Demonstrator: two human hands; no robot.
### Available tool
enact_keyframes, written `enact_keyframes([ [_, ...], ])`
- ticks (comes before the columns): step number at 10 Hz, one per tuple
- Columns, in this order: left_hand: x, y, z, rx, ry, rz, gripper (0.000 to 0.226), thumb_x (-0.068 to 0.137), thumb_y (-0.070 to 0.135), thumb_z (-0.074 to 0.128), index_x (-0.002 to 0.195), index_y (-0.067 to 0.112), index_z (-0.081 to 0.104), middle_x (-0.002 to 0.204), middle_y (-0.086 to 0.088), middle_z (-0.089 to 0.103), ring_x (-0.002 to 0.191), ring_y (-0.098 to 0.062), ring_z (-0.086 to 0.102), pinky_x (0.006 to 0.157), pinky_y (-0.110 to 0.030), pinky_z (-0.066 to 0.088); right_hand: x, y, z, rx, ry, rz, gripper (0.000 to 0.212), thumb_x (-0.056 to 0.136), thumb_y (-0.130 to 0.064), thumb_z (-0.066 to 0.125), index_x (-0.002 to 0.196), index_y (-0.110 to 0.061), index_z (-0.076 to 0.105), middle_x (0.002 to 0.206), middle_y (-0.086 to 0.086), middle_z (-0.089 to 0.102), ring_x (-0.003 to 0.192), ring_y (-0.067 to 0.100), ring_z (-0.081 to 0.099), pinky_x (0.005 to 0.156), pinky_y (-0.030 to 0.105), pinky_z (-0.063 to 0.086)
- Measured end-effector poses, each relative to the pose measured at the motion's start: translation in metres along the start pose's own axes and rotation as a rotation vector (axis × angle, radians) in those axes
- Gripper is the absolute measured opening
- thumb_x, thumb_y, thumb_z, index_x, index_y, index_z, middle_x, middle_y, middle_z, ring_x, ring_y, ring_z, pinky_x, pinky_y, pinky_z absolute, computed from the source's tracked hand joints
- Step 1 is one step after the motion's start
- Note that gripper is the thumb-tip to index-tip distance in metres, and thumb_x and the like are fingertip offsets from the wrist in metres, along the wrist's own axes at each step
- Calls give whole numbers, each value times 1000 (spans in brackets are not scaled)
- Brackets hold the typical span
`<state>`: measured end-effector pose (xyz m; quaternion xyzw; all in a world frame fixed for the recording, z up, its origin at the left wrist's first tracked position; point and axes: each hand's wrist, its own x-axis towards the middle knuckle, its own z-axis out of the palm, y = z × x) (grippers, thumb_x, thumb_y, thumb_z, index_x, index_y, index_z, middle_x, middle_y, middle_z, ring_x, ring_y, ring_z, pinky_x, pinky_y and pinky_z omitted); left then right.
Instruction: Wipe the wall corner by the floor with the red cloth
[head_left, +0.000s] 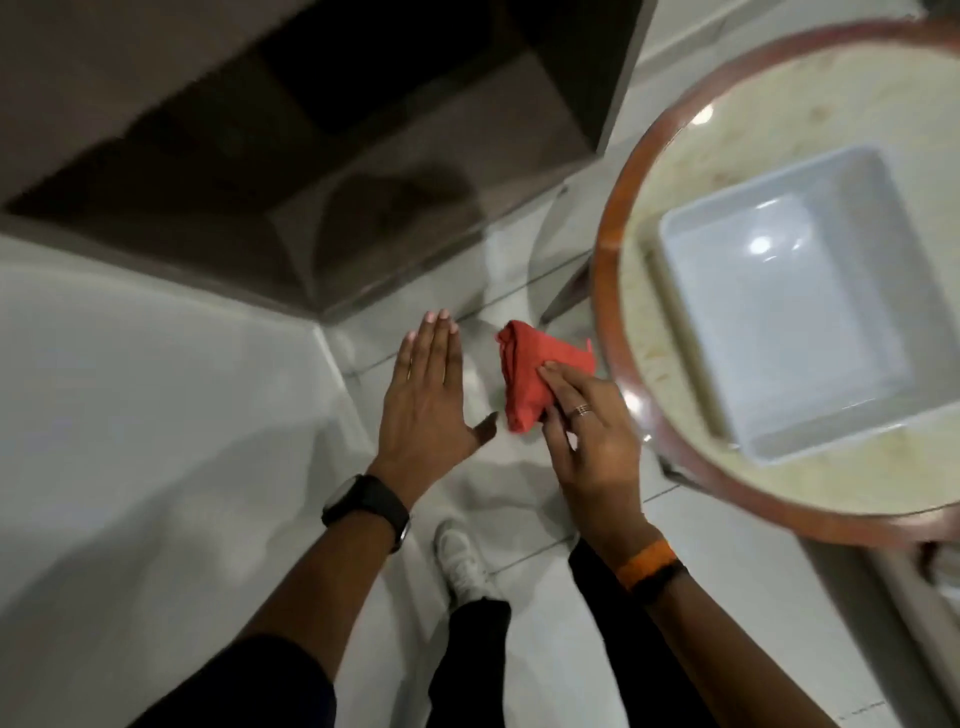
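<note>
A home-like room: glossy tiled floor (524, 675), round wood-rimmed table (623, 218).

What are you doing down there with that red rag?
A person is standing by a wall corner, looking down at the floor. Their right hand holds a folded red cloth, and their left hand is spread flat and open beside it, holding nothing. The cloth is up in the air, not touching the corner yet, so the wiping has not begun. A round table with a white square tub on it stands to the right.
</note>
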<state>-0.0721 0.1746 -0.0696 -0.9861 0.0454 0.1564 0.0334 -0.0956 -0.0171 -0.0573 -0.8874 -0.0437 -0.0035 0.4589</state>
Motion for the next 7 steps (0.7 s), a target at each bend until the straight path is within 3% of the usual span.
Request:
enact_keyframes([
  [1,22,44,-44,-74,59,63,115,82,78,37,160,-3,13,169,-21,7,159,-31,8,129,-46,11,29,-3,-71,-94,41,-46,37,98,-10,61,135,-6,61,134,12,63,124,23,56,108,33,46],
  [2,52,110,-74,-152,97,157,110,84,74,40,161,-1,17,169,-20,11,158,-31,12,128,-48,17,63,32,-137,-223,72,67,37,100,-15,53,137,-14,58,136,3,59,124,12,52,108,37,47],
  [3,68,147,-75,-190,71,179,109,85,71,54,161,2,18,169,-18,12,158,-31,12,128,-48,18,77,78,-147,-353,-33,101,44,91,1,56,134,-8,59,135,13,58,126,28,53,106,49,49],
  [4,78,189,-64,-191,-8,195,106,86,69,57,162,6,17,169,-15,11,158,-30,11,127,-49,20,80,131,-145,-600,-273,129,51,85,9,63,133,-7,57,133,19,57,123,40,53,99,54,51],
  [5,76,205,-54,-200,-38,180,104,87,71,54,161,7,21,169,-14,13,158,-30,14,126,-49,22,78,144,-149,-708,-367,93,56,84,-2,71,137,-10,54,133,19,56,121,41,54,96,51,53],
  [7,69,190,-82,-118,82,98,103,88,73,50,161,5,22,168,-16,18,157,-31,18,126,-49,24,114,93,-165,-740,-284,-51,64,90,-35,71,145,-13,45,146,20,50,134,41,48,115,54,43],
])
